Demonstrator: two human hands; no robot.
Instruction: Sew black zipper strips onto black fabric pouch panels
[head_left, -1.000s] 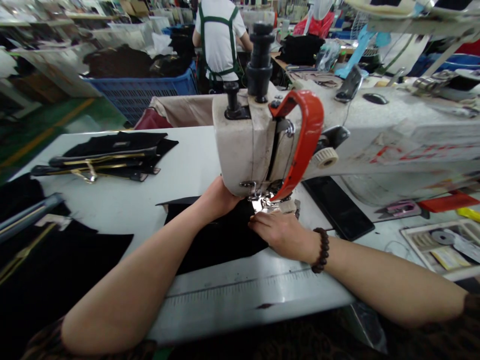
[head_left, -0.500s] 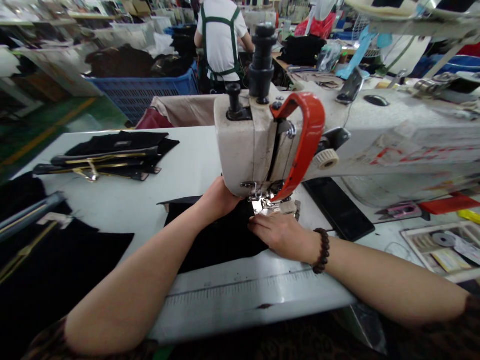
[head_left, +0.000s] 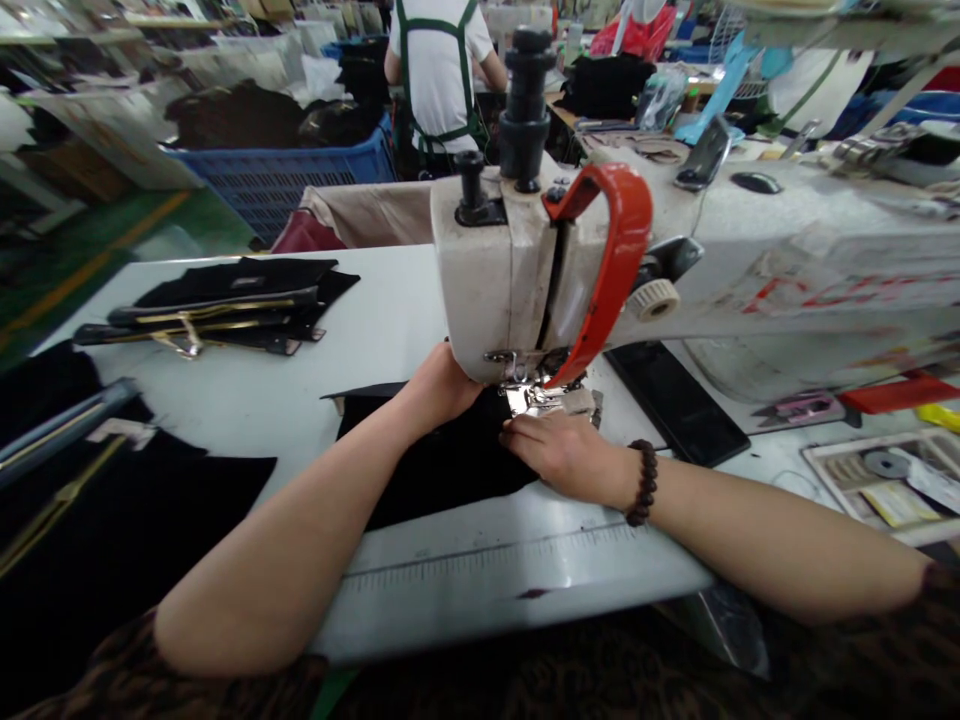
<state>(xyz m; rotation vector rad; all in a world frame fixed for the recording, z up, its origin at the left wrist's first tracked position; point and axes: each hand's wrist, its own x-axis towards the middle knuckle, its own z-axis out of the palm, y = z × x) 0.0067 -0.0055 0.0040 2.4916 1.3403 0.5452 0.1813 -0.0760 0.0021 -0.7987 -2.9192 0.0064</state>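
Note:
A piece of black fabric (head_left: 442,470) lies flat on the sewing machine's bed, its far right part under the metal presser foot (head_left: 529,398). My left hand (head_left: 444,385) rests on the fabric left of the needle area; its fingertips are hidden behind the machine head. Close in front of the presser foot, my right hand (head_left: 566,457) has its fingers bent and pressed together on the fabric's right edge. The sewing machine (head_left: 480,270) is white, with a curved red guard (head_left: 626,240) over the needle bar.
Black zippered pieces (head_left: 225,300) are stacked at the table's far left, with more black zippered fabric (head_left: 135,520) nearer. A phone (head_left: 679,405), thread snips (head_left: 802,408) and a tray of bobbins (head_left: 847,470) lie right. Behind stand a blue crate (head_left: 300,180) and a person (head_left: 439,80).
The whole view has shifted slightly, so most things sit a little higher in the picture. Both hands keep nearly the same place on the fabric.

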